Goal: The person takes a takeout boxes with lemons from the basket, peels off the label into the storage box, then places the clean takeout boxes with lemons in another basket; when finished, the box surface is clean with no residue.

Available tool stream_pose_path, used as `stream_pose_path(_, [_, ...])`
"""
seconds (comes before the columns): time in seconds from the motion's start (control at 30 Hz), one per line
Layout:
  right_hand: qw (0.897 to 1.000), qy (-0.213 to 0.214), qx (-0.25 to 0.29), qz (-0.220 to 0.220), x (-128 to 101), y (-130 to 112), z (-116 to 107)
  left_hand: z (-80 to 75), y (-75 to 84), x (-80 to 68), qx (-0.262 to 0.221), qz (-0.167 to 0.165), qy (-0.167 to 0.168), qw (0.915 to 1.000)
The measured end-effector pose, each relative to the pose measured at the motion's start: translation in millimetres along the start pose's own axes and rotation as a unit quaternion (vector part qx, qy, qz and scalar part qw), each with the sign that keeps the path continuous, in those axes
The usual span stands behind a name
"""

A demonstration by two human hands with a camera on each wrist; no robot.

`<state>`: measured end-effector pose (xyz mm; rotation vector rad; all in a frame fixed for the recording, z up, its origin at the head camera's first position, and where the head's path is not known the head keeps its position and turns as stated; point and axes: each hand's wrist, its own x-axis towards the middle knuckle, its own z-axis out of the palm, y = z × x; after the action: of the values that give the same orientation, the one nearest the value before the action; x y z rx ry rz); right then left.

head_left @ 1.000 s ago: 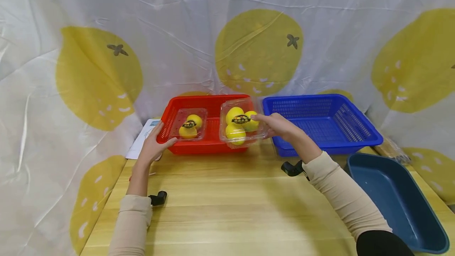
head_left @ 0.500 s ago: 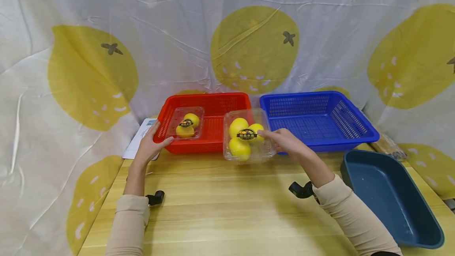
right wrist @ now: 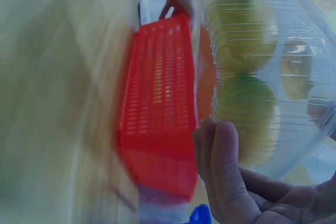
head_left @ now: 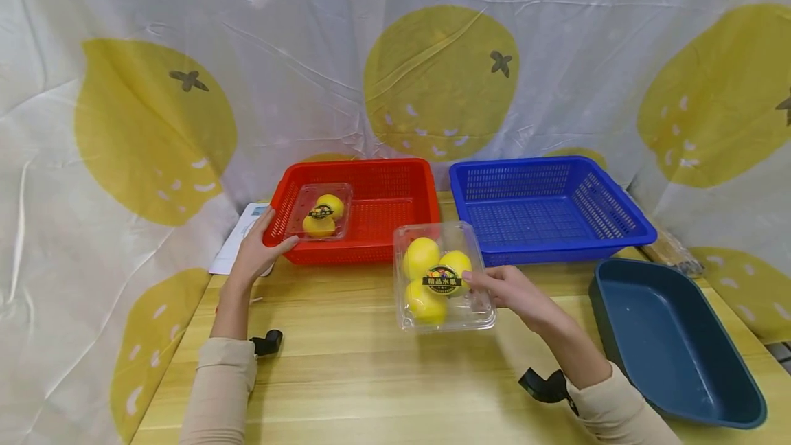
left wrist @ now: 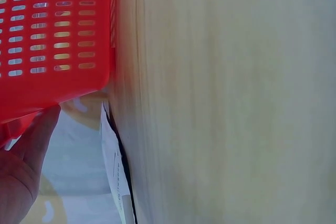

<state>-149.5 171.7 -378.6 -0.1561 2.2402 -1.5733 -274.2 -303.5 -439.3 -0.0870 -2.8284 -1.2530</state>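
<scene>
Three lemons — clamshell label reads "精品水果", right hand gripping.

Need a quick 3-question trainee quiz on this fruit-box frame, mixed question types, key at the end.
1. True or false: the right hand holds the clear clamshell box of three yellow fruits above the wooden table.
2. Which basket does the left hand grip? A) red basket B) blue basket C) dark teal bin
3. Fill in: the smaller clamshell box lies inside the ____ basket.

Key: 1 true; 2 A; 3 red
</scene>
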Motion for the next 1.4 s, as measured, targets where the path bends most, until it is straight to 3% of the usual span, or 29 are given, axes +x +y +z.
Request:
stream_pose_path(0.37, [0.999,-0.027,0.029,0.025,-10,40,12,-0.8,-1.3,-3.4,-0.003,-0.013,0.001,0.9999])
stream_pose_path(0.63, [0.998,-0.011,0.036,0.040,-7,61,18,0.5,-2.4,-2.2,-0.003,-0.010,0.004,0.9999])
stream_pose_path(1.4, [0.998,0.017,0.013,0.063,-7,81,17,1.3,0.8,1.4,-0.004,-0.001,0.006,1.0000])
